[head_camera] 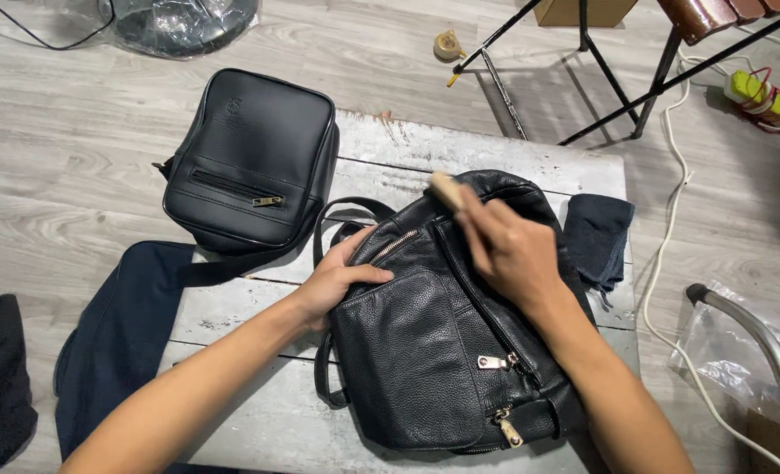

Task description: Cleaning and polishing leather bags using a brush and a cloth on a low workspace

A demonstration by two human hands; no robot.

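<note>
Far left of the left hand: black cloth [0, 377] on the floor, then a navy cloth [122, 329] draped off the table [513, 162] edge. Up-left of that hand: small black bag [250, 158], flat, zip pocket facing up, half off the table.

Left hand [337, 281]: palm down on the backpack [443, 351], fingers spread loosely over the front pocket's top-left edge, thumb along the seam. Pressing, not grasping. Strap loop [342, 215] sits just above it.

Backpack lies flat on the white wooden table, between and under both hands, front side up, two metal zip pulls [500, 395] low, toward the person.

Right hand [508, 250]: closed around a tan wooden handle [447, 189] (tool head is hidden, can't tell what kind), held against the backpack's upper part, handle end sticking out up-left of the knuckles.

Just right of the right hand: dark folded rag [601, 237] on the table corner. Further right, on the floor: white cable [662, 254], metal tube [750, 329] on a plastic bag. Above that hand: black stand legs [601, 70], tape roll [449, 44].
</note>
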